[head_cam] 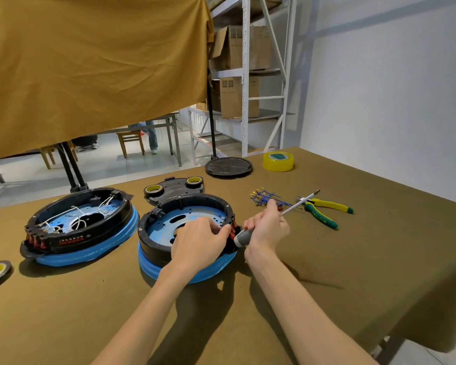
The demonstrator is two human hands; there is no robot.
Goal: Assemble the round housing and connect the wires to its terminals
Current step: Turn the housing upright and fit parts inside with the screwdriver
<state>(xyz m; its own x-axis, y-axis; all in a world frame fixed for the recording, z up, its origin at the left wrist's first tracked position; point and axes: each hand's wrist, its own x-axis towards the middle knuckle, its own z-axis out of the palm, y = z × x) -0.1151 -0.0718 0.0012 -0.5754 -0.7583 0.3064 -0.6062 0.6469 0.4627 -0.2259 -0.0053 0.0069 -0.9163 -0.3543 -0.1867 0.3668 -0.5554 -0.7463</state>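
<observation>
Two hands work at the near round housing (187, 241) — left hand (199, 245) fingers curled at its right-edge terminals (232, 233), right hand (266, 230) gripping a screwdriver (298, 204) beside them.

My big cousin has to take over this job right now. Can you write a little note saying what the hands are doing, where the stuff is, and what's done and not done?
Left hand: fingers at the red terminals on the right rim of the near round housing, pinching something there; what exactly is hidden.
Right hand: holds the screwdriver, handle toward the housing, shaft pointing away.
Blue wires with connectors lie in a loose pile past the right hand, pliers beside them.
Done: the second housing on the left already has white wires inside.
Left: the near housing shows no wires yet; a black cover lies behind it.
</observation>
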